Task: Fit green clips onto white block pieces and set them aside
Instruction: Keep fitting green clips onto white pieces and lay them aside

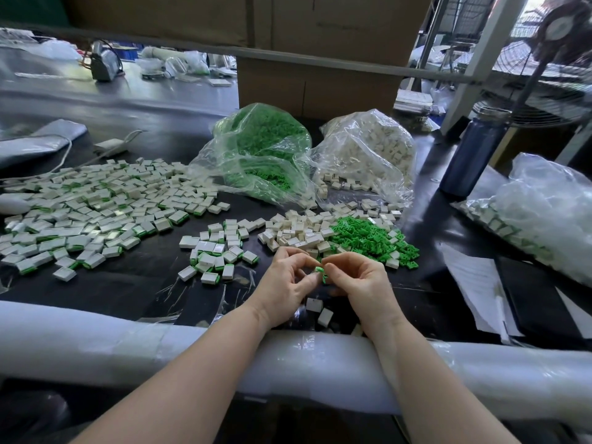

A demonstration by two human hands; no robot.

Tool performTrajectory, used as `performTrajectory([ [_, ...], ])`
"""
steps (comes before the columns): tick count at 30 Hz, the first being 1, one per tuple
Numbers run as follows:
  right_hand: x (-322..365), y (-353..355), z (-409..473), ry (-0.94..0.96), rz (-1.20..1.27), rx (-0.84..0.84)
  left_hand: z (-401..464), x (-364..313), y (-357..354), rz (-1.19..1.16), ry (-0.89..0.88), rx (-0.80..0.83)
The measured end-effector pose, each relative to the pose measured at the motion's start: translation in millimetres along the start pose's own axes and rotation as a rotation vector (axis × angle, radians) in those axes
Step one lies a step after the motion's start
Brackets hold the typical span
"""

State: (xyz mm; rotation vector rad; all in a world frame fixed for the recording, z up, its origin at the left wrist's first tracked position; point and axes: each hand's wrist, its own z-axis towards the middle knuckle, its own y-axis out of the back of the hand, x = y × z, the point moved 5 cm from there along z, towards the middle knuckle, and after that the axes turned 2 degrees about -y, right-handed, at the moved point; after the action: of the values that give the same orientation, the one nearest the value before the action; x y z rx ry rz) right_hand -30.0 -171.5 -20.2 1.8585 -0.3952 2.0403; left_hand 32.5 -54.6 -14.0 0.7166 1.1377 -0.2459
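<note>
On the black table [128, 283], beside the wide spread of finished blocks [89, 209] and smaller loose piles, the left hand [285, 283] and right hand [358, 283] are meeting, together pinching one green clip [321, 273] between curled fingertips.

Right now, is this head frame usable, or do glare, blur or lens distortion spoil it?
Head view: usable. The hands and the green clip they pinch are sharp. Wide-angle bending curves the padded table edge and the overhead bar. Glare sits on the clear bags. The background fan is soft, and the window is blown out.
</note>
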Motion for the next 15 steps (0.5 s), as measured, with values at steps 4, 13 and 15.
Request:
performTrajectory([
  [4, 3.7, -0.9, -2.3, 0.021, -0.066, 0.005, -0.4, 1.2, -0.6, 0.053, 0.000, 0.000],
  [13, 0.4, -3.5, -0.7, -0.031, -0.147, 0.004, -0.5, 0.7, -1.7, 0.079, 0.006, 0.012],
  [15, -0.3, -3.5, -1.0, -0.038, -0.148, 0.009, -0.7, 0.5, -1.5, 0.071, 0.003, 0.013],
])
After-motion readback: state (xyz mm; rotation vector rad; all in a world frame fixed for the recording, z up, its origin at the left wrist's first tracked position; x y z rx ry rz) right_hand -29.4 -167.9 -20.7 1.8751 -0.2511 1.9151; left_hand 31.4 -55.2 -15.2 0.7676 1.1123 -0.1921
